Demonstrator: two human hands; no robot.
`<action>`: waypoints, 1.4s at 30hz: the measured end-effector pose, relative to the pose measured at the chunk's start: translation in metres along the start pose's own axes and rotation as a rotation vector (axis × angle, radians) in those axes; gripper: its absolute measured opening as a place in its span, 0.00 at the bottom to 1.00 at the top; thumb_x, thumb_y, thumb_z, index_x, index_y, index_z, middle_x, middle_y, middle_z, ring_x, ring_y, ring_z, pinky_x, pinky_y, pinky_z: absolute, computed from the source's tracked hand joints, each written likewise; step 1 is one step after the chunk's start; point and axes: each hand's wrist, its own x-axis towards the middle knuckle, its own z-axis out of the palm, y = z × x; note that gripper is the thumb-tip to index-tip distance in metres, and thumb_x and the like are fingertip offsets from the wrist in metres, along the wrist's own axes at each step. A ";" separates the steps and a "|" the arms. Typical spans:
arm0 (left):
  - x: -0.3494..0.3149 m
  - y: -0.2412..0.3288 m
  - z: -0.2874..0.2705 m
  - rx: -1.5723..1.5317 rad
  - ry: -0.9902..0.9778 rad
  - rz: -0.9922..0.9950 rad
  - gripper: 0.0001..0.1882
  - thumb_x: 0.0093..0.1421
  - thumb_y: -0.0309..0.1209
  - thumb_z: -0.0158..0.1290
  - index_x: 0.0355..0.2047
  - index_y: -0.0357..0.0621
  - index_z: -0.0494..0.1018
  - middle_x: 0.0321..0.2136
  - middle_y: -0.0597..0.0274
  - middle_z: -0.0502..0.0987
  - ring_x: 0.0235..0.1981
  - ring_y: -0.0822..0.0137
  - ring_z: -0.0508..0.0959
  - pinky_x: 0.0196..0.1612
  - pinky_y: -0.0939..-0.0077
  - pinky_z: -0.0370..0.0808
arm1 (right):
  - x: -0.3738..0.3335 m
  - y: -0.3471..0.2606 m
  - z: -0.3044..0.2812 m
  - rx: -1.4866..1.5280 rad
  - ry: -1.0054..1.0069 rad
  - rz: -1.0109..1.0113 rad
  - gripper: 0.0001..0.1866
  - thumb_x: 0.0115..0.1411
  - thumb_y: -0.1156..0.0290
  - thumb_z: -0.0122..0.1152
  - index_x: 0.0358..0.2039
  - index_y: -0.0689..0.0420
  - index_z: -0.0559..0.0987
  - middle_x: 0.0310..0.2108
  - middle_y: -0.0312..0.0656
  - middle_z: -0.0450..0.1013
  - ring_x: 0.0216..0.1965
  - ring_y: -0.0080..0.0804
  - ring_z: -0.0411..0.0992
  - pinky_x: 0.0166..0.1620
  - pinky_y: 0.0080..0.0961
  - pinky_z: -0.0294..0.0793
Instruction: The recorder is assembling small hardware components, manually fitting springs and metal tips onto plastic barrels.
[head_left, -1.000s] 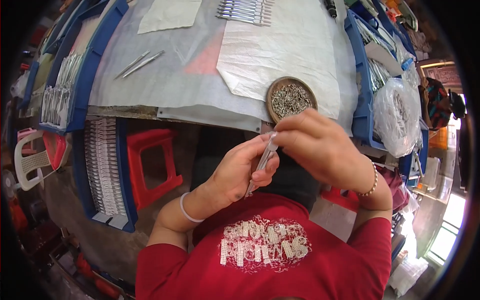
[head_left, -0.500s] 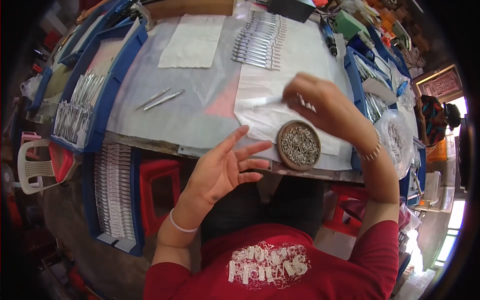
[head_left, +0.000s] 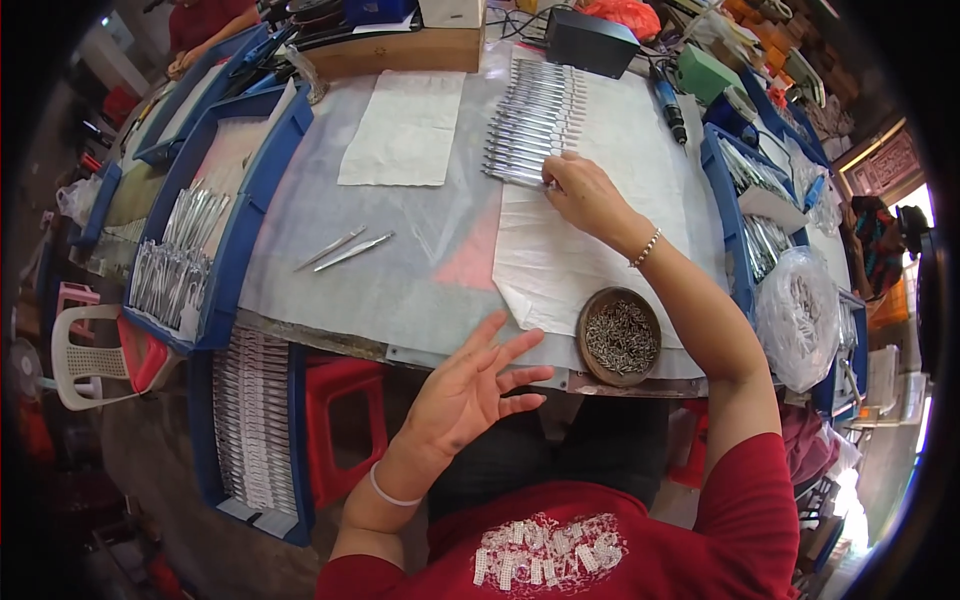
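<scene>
My right hand (head_left: pixel 585 195) reaches over the table, its fingers pinched at the near end of a row of slim silvery metal tools (head_left: pixel 535 110). A similar slim silvery metal tool (head_left: pixel 520 180) seems to be between the fingertips, lying along that row; the fingers partly hide it. Palm up, my left hand (head_left: pixel 470 390) hovers by the table's front edge with fingers spread and nothing in it. Between my arms, a round brown bowl (head_left: pixel 584 355) of small metal pieces stands near the edge. Two thin pointed metal tools (head_left: pixel 352 251) lie on the table farther left.
Under the row spreads white paper (head_left: pixel 540 240); another white sheet (head_left: pixel 400 135) lies beside it. Blue trays of metal tools stand left (head_left: pixel 245 215) and right (head_left: pixel 735 215). A clear plastic bag (head_left: pixel 795 330) sits at right. Another person's hand (head_left: pixel 178 68) shows at far left.
My right hand has moved away from above the bowl, forward and left to the row's near end, carrying a slim metal tool. My left hand stays open. The whole view has shifted slightly.
</scene>
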 end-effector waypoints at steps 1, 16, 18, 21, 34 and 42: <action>0.000 0.000 0.000 0.000 0.000 0.001 0.27 0.65 0.35 0.38 0.63 0.52 0.45 0.59 0.47 0.56 0.50 0.53 0.70 0.47 0.61 0.73 | 0.001 0.002 0.001 -0.003 0.020 0.010 0.07 0.48 0.79 0.53 0.29 0.64 0.72 0.29 0.51 0.68 0.34 0.47 0.68 0.40 0.36 0.67; -0.026 0.005 -0.001 0.075 -0.004 0.120 0.20 0.63 0.29 0.41 0.54 0.33 0.59 0.40 0.46 0.74 0.30 0.63 0.78 0.31 0.74 0.78 | -0.073 -0.052 -0.078 0.210 0.144 0.020 0.08 0.52 0.76 0.56 0.33 0.62 0.72 0.31 0.49 0.69 0.32 0.46 0.70 0.37 0.34 0.69; -0.037 0.017 -0.001 0.162 0.045 0.227 0.15 0.62 0.27 0.42 0.48 0.35 0.64 0.34 0.49 0.76 0.27 0.67 0.77 0.29 0.77 0.77 | -0.109 -0.078 -0.097 0.390 -0.032 0.038 0.07 0.52 0.75 0.56 0.32 0.62 0.71 0.28 0.49 0.69 0.30 0.45 0.70 0.35 0.32 0.69; -0.053 0.040 -0.008 0.386 0.175 0.408 0.12 0.62 0.27 0.42 0.45 0.35 0.66 0.32 0.52 0.76 0.24 0.70 0.76 0.27 0.79 0.75 | -0.167 -0.103 -0.092 0.572 -0.357 -0.058 0.06 0.53 0.74 0.56 0.32 0.59 0.71 0.27 0.47 0.68 0.32 0.45 0.69 0.34 0.34 0.69; 0.018 0.174 -0.057 2.467 0.576 0.927 0.08 0.52 0.25 0.50 0.33 0.39 0.74 0.33 0.53 0.76 0.33 0.54 0.76 0.34 0.63 0.72 | -0.287 -0.128 0.012 0.399 -0.462 -0.017 0.08 0.50 0.72 0.56 0.30 0.60 0.71 0.28 0.47 0.68 0.31 0.45 0.71 0.34 0.37 0.71; 0.032 0.172 -0.041 2.983 0.588 0.568 0.06 0.48 0.22 0.50 0.29 0.39 0.72 0.26 0.57 0.73 0.31 0.56 0.75 0.33 0.64 0.69 | -0.297 -0.129 0.024 0.392 -0.446 -0.063 0.08 0.50 0.72 0.56 0.31 0.60 0.71 0.28 0.45 0.68 0.31 0.43 0.71 0.34 0.34 0.71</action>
